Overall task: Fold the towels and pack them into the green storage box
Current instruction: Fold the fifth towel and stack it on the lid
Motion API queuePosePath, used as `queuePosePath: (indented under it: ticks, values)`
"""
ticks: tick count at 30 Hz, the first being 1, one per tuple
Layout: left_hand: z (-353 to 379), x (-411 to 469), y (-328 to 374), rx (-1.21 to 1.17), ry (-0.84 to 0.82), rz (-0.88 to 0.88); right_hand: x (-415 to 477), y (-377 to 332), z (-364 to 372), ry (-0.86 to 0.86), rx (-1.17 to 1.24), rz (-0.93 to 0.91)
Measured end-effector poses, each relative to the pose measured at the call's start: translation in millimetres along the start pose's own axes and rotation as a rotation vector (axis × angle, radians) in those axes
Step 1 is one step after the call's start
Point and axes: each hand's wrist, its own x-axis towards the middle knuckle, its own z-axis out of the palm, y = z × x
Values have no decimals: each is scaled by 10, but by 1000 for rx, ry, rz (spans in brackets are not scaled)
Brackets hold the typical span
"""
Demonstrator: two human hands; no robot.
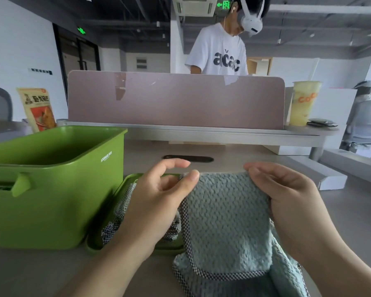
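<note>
I hold a light blue waffle-textured towel (pixel 227 219) with checkered trim up off the desk. My left hand (pixel 159 196) pinches its top left corner with thumb and finger. At the top right corner my right hand (pixel 287 196) grips the upper edge. The towel's lower part drapes onto the desk toward me. The green storage box (pixel 51 189) stands open at the left, and no towel shows in the part of its inside that I can see. Its green lid (pixel 116 211) lies flat beside it, with another checkered-edged towel (pixel 120 215) bunched on it, partly hidden by my left hand.
A pink desk divider (pixel 176 99) runs across the back, with a person in a white T-shirt (pixel 219 52) behind it. A snack bag (pixel 38 108) stands behind the box. A yellow drink cup (pixel 304 101) sits at the right. A dark cable slot (pixel 189 158) lies mid-desk.
</note>
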Motion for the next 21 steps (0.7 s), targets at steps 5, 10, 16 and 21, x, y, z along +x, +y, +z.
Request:
queuePosePath:
  ticks: [5, 10, 16, 21]
  values:
    - [0, -1, 96, -183, -56, 52, 15, -91, -94, -111, 139, -61]
    - [-50, -1, 105, 129, 92, 269, 17, -86, -113, -188, -35, -220]
    - [-79, -30, 121, 342, 233, 394, -29, -106, -81, -70, -277, -390]
    - [-66, -35, 187, 336, 287, 401, -56, -147, -48, 3, -259, -423]
